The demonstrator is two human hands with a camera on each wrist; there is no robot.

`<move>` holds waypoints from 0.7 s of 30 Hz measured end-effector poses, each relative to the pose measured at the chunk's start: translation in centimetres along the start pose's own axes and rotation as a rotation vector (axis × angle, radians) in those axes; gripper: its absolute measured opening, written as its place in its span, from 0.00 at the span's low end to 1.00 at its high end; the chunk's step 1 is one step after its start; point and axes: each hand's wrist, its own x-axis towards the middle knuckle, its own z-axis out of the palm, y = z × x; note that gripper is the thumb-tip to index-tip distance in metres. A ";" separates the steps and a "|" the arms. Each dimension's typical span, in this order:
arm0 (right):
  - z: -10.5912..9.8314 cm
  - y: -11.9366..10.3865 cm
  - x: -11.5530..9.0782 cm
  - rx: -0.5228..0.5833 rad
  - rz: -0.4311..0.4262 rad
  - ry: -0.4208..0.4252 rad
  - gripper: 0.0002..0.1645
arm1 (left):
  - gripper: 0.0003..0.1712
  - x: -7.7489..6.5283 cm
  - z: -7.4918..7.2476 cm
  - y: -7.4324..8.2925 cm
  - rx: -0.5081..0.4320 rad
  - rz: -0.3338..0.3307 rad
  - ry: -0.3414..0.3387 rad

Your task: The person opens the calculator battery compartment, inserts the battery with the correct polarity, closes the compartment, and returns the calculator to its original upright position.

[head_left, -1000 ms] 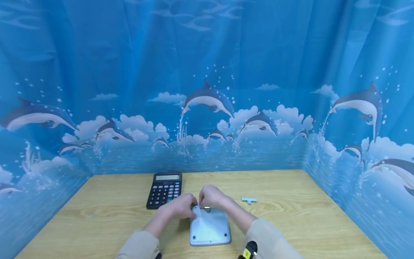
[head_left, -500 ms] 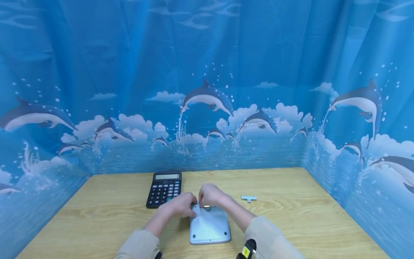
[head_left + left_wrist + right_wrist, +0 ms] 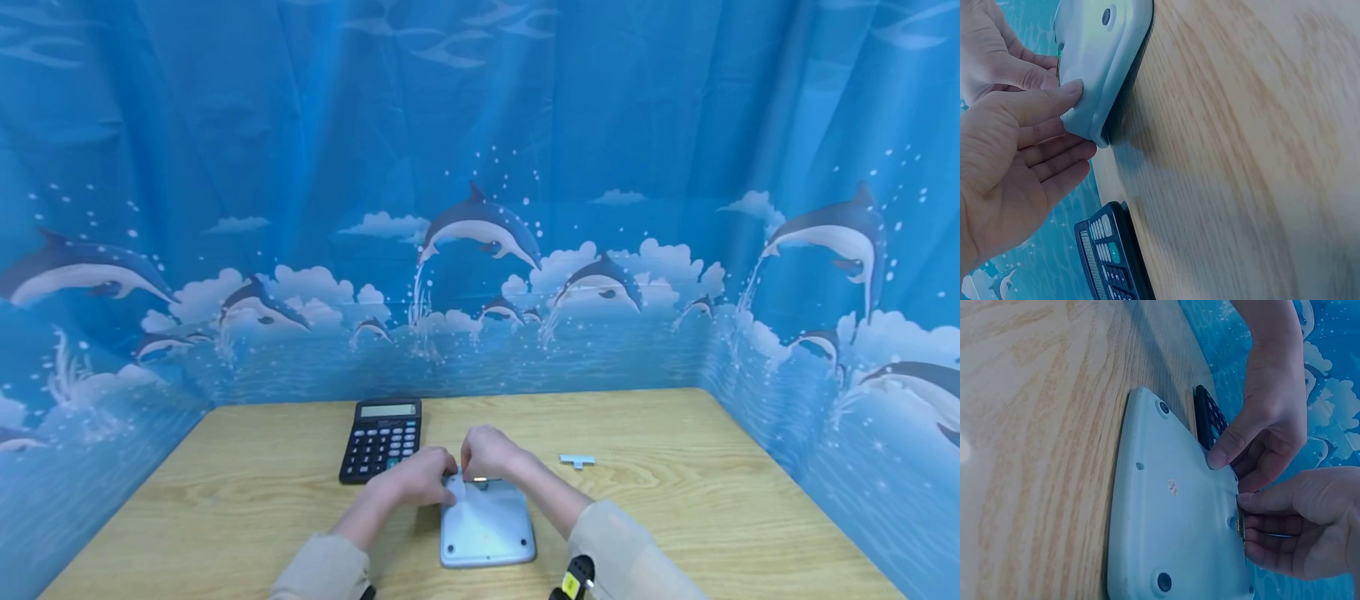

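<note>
A pale blue calculator (image 3: 487, 529) lies face down, its underside with dark round feet turned up. My left hand (image 3: 416, 477) grips its far left corner; in the left wrist view the thumb (image 3: 1063, 94) lies on top and the fingers reach beneath. My right hand (image 3: 1310, 525) pinches the far edge beside a small opening, thumb on the underside and fingers curled at the end. A thin gold-coloured strip (image 3: 1240, 528) shows at that edge by the fingers. Whether the right fingertips hold a small part there, I cannot tell.
A black desk calculator (image 3: 382, 442) lies face up behind my left hand. To the right on the wooden table (image 3: 697, 500) is a small pale blue T-shaped piece (image 3: 577, 460). A blue dolphin-print curtain (image 3: 480, 350) stands along the table's back and sides.
Both hands keep their places on the pale blue calculator, with at most a slight shift of the right fingers. The camera view dips slightly; the other things stay put.
</note>
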 end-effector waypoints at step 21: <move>0.0 0.4 0.2 0.002 -0.029 -0.012 0.10 | 0.20 0.0 0.0 0.0 0.011 -0.001 -0.002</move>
